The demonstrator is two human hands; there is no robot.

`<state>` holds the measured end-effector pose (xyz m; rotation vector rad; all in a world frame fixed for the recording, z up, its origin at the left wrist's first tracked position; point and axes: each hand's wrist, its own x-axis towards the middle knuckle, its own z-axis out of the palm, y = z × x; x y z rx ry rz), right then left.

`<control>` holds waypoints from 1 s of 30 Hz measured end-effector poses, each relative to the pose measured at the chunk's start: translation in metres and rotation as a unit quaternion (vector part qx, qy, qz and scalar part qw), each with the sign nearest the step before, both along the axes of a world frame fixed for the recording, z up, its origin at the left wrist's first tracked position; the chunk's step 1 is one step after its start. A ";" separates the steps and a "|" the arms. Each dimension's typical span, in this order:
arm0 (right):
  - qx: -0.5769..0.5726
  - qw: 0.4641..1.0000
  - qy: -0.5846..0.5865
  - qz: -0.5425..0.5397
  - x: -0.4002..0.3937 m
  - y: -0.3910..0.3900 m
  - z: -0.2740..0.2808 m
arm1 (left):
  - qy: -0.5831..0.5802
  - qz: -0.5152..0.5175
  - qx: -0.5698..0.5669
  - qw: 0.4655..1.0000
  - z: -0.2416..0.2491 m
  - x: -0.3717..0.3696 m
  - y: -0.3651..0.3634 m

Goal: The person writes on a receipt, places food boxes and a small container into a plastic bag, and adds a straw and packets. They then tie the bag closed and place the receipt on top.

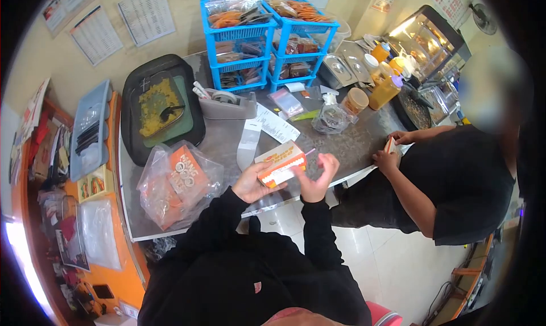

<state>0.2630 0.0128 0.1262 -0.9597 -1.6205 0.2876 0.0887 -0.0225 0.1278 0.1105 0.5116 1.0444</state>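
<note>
Plainly, printed orange-and-white carton (278,154) sits mid-frame, over near edge of counter (355,141). My left hand (251,181) clasps it, thumb at left side, fingers beneath, seemingly to steady it and leave right hand free. My right hand (319,179) close by, thumb spread from half-curled fingers, nothing visible held; whether thumb touches carton, cannot tell. Tape dispenser (227,111), left of upper centre, probably placed for easy reach. Orange box (187,169) lies bagged, lower left of centre.

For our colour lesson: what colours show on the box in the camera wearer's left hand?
The box is mainly white and orange, best seen in the head view.
</note>
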 end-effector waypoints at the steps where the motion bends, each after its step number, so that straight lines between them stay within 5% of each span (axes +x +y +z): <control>1: -0.008 1.000 0.026 0.007 0.002 0.004 0.000 | -0.020 0.006 -0.012 1.000 -0.001 -0.001 -0.002; 7: 0.057 0.992 -0.051 0.102 -0.014 -0.010 0.020 | 0.001 -0.010 0.011 1.000 -0.003 -0.006 -0.026; 9: -0.119 0.957 0.169 0.201 -0.014 -0.011 0.022 | 0.119 0.047 0.043 0.991 0.026 -0.013 -0.040; 10: -0.239 0.876 0.276 0.316 -0.010 -0.009 0.037 | 0.236 0.107 0.091 0.962 0.044 -0.010 -0.050; 12: -0.373 0.834 0.194 0.357 -0.015 -0.013 0.061 | 0.357 0.211 0.238 0.878 0.063 -0.004 -0.063; 14: -0.423 0.785 0.208 0.402 -0.027 -0.013 0.064 | 0.583 0.171 0.310 0.732 0.094 -0.023 -0.079; 16: -0.483 0.717 0.303 0.401 -0.043 -0.011 0.071 | 0.759 0.201 0.355 0.507 0.127 -0.053 -0.095; 17: -0.451 0.742 0.289 0.403 -0.056 -0.010 0.082 | 0.844 0.231 0.332 0.352 0.135 -0.074 -0.099; 19: -0.375 0.807 0.223 0.399 -0.090 -0.010 0.093 | 0.939 0.244 0.206 0.128 0.136 -0.119 -0.105; 20: -0.384 0.783 0.219 0.438 -0.111 -0.008 0.093 | 0.963 0.236 0.112 0.068 0.122 -0.141 -0.110; 22: -0.480 0.681 0.161 0.529 -0.156 -0.002 0.079 | 0.869 0.218 0.014 0.444 0.101 -0.187 -0.143; 24: -0.709 0.401 0.164 0.556 -0.201 -0.007 0.068 | 0.786 0.313 0.106 0.523 0.093 -0.209 -0.171; 25: -0.733 0.360 0.167 0.552 -0.228 -0.010 0.033 | 0.718 0.342 0.096 0.599 0.096 -0.208 -0.184; 27: -0.742 0.361 0.060 0.562 -0.258 -0.033 0.026 | 0.556 0.395 0.071 0.727 0.108 -0.201 -0.210; 30: -0.758 0.380 -0.001 0.531 -0.286 -0.037 -0.007 | 0.718 0.422 0.157 0.530 0.104 -0.192 -0.223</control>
